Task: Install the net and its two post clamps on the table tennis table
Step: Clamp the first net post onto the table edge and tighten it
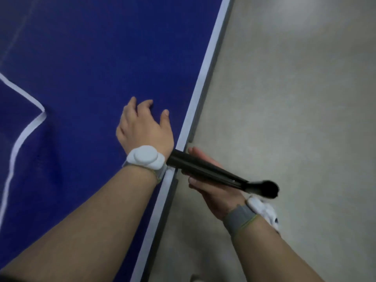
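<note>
Fingers (143, 104) of my left hand (145, 127) are spread and lying flat on the blue table (91, 58), holding nothing, just pressing on the surface with the thumb sticking out toward the table's white edge stripe (205, 64). Over on the other side of that edge, my right hand (213, 188) is palm-up off the side of the table, above the grey floor (295, 98), and the black post clamp (205, 169) lies across it. Those fingers look only loosely cupped under the post, not wrapped tight around it, so I'd call it cradled more than gripped. It's a bit blurry though, so I can't tell how firm the hold really is.

The post runs diagonally: its near end, past my right palm toward the wrist, finishes in a fuzzy dark round knob (268, 189), and its far end reaches over the table edge just behind my left wrist, right next to the white wristband puck (145, 157). Whether it's actually touching the table edge there, I can't say.

Well to the left of my left fingers, the net (24, 127) lies slack on the tabletop, its white top band folded in a kink. It's blue on blue, so mostly only the band shows. Right wrist has a grey strap (239, 219) with another white sensor (262, 210) on it.
</note>
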`<state>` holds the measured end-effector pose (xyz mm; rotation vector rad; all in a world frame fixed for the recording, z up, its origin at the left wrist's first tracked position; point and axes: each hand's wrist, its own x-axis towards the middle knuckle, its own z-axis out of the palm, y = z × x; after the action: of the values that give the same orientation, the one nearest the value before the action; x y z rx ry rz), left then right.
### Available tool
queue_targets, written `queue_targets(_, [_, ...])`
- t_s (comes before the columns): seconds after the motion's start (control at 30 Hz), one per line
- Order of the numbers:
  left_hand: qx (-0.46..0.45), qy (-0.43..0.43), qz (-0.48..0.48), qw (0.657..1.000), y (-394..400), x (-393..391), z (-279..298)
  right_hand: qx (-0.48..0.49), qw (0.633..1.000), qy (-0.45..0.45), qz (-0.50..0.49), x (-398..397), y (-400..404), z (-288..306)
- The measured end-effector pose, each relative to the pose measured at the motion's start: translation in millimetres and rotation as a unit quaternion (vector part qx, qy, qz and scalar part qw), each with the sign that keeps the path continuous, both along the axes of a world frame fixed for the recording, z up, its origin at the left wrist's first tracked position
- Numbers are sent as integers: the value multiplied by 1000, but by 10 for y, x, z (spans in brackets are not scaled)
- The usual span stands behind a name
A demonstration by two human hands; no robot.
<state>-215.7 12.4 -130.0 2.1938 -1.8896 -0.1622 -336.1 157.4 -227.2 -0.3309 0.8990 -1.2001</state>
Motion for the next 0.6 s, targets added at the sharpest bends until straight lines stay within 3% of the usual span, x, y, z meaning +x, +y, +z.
queue_targets(0.1, [-17,31,-40,999,11,48,-30,-6,994,90,-55,85,-17,53])
queue_targets(0.2, [-35,56,-158,985,37,233,-52,16,989,123,-79,135,-49,63])
queue_targets(0.3, [-15,62,-322,944,173,511,34,-30,988,141,-59,-13,-127,30])
queue_targets(0.37, [-12,84,-383,920,343,735,43,-70,987,138,-48,-36,-151,-22])
queue_targets(0.6, [-47,58,-383,921,683,953,-26,-147,975,158,-48,-157,-315,-162])
